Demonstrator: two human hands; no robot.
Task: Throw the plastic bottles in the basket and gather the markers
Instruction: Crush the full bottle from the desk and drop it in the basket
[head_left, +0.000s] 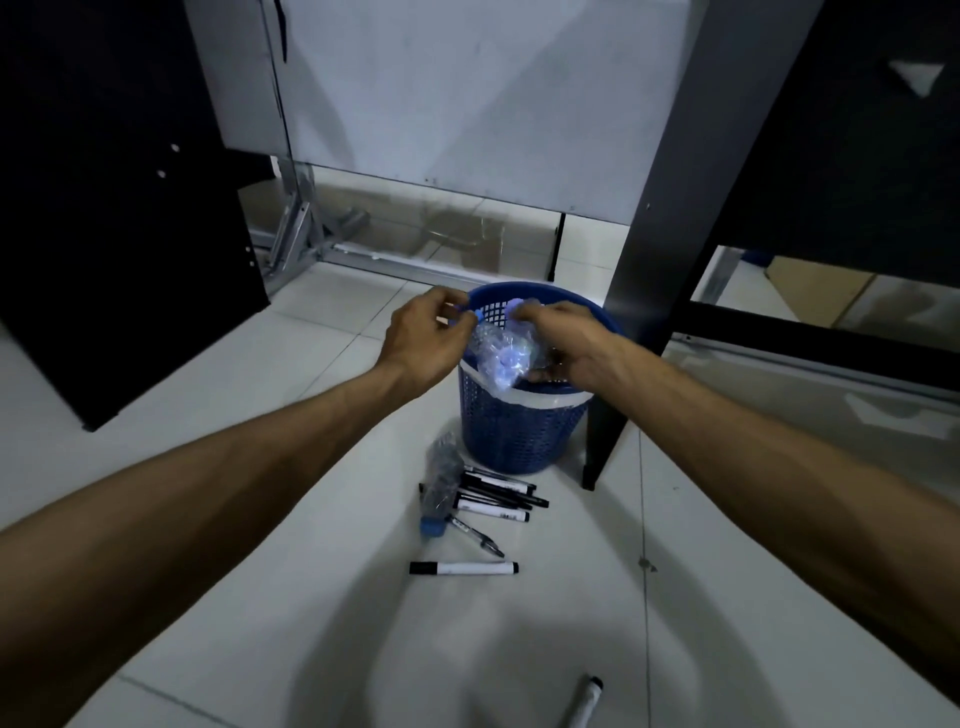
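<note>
A blue mesh basket (519, 431) stands on the tiled floor. Both hands hover over its rim. My left hand (426, 338) pinches a crushed clear bottle (506, 358) by its blue cap end. My right hand (566, 343) holds a second clear bottle whose blue cap shows at my fingertips; most of it is hidden. A third crushed bottle with a blue cap (441, 483) lies on the floor in front of the basket, across a pile of black-and-white markers (498, 496). One marker (464, 568) lies alone nearer me. Another marker (584, 701) lies at the bottom edge.
A black table leg (639, 291) stands right beside the basket on its right. A dark cabinet (104, 208) is at the left. A white board on a metal frame (467, 104) stands behind. A pen (475, 535) lies by the fallen bottle.
</note>
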